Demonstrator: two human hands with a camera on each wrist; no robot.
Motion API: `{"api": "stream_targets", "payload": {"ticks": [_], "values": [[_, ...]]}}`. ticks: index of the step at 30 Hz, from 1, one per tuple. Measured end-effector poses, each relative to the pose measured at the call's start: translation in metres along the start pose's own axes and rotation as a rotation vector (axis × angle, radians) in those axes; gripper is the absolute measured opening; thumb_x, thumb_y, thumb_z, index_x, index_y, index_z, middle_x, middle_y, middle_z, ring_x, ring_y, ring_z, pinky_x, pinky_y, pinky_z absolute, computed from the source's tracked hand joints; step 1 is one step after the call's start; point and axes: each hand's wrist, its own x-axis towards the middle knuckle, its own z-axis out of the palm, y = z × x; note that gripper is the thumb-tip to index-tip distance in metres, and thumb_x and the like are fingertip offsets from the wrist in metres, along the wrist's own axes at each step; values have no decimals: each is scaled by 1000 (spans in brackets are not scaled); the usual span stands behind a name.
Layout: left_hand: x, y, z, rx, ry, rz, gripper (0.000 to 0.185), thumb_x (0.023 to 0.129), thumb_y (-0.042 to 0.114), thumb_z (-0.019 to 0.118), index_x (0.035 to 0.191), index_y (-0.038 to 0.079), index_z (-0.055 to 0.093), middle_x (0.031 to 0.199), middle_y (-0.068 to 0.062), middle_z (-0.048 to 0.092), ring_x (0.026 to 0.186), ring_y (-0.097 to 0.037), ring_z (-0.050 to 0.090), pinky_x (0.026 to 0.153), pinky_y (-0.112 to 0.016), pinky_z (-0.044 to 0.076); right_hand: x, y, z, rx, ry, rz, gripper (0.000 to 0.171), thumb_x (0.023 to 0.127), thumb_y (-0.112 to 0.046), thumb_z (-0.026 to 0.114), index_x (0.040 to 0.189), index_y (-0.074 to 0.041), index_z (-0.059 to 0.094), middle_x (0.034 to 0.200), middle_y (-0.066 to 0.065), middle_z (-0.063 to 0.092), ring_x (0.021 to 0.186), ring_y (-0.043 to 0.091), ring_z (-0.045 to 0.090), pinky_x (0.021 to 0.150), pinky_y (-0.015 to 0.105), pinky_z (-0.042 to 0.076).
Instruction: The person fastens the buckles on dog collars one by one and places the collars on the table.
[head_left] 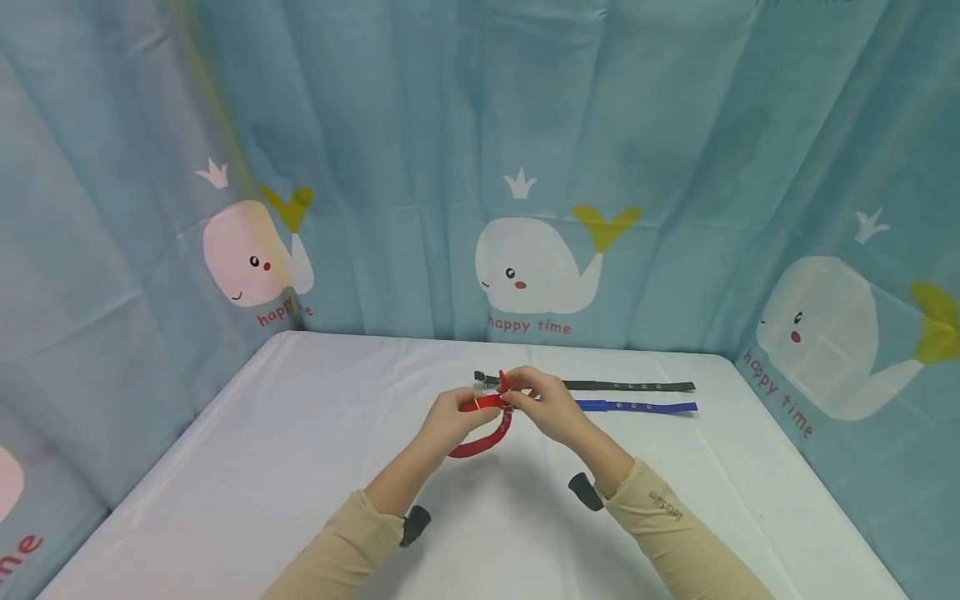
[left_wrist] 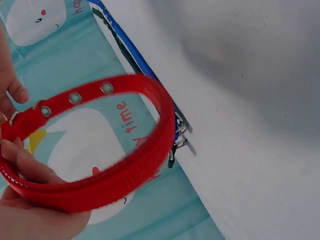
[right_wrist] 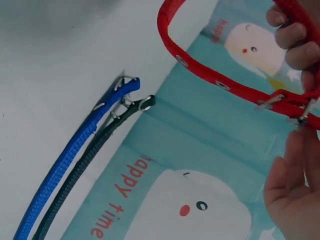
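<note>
A red collar (head_left: 480, 447) with metal eyelets is bent into a loop and held up over the table. My left hand (head_left: 448, 418) grips its padded band; in the left wrist view those fingers (left_wrist: 30, 167) curl round the strap. My right hand (head_left: 553, 408) pinches the collar close to its metal buckle (right_wrist: 301, 118), where the strap passes through. A short red end sticks up beside the right fingertips in the head view. Beyond the hands, a blue collar (head_left: 637, 407) and a dark green collar (head_left: 637, 386) lie straight, partly hidden behind the right hand.
The white-covered table (head_left: 300, 467) meets a light-blue curtain (head_left: 420, 167) with printed whales at its back and sides. Black wrist devices (head_left: 416, 525) show beside both beige sleeves (head_left: 675, 525).
</note>
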Motion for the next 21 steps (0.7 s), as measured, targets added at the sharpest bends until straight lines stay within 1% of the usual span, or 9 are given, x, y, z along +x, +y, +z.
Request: {"api": "stream_targets", "payload": {"ticks": [4, 7, 10, 14, 16, 18, 21], "values": [[1, -4, -2, -23, 17, 29, 32, 85, 20, 75, 112, 4, 68, 100, -6, 68, 94, -22, 60, 80, -40, 51, -1, 1, 1, 13, 59, -40, 23, 91, -5, 66, 112, 1, 68, 100, 10, 68, 95, 24, 58, 77, 34, 49], [2, -6, -3, -48, 16, 67, 30, 85, 18, 75, 111, 4, 66, 100, -5, 67, 94, -22, 61, 81, -39, 51, -2, 2, 0, 30, 112, -85, 23, 88, -1, 69, 111, 3, 70, 99, 12, 69, 93, 25, 55, 76, 34, 49], [2, -8, -2, -70, 22, 110, 30, 86, 16, 75, 111, 3, 65, 102, -6, 67, 95, -22, 62, 83, -39, 52, -2, 1, -1, 56, 151, -118, 23, 85, 1, 70, 108, 5, 71, 98, 14, 70, 92, 25, 54, 75, 35, 50], [2, -10, -3, -110, 50, 147, 29, 86, 14, 74, 111, 1, 65, 101, -7, 67, 95, -23, 63, 84, -38, 52, -2, -1, -2, 67, 178, -130, 22, 84, 3, 71, 106, 5, 72, 98, 14, 70, 93, 27, 57, 77, 31, 53], [1, -10, -3, -132, 56, 158, 29, 87, 13, 74, 111, 1, 65, 101, -7, 67, 94, -22, 63, 83, -37, 53, -2, -3, -2, 46, 186, -135, 22, 83, 5, 71, 104, 6, 72, 96, 13, 70, 92, 28, 59, 77, 29, 53], [1, -10, -4, -150, 51, 166, 29, 87, 13, 73, 112, 0, 65, 101, -7, 67, 94, -22, 63, 83, -37, 53, -3, -6, -4, 0, 188, -144, 21, 81, 6, 72, 102, 5, 73, 95, 12, 70, 91, 27, 59, 75, 28, 54], [0, -9, -4, -168, 46, 167, 32, 87, 14, 73, 114, 0, 65, 102, -7, 68, 95, -22, 63, 85, -37, 53, -4, -10, -6, -98, 165, -173, 21, 80, 5, 74, 101, 3, 74, 93, 10, 71, 91, 25, 59, 73, 31, 54]]}}
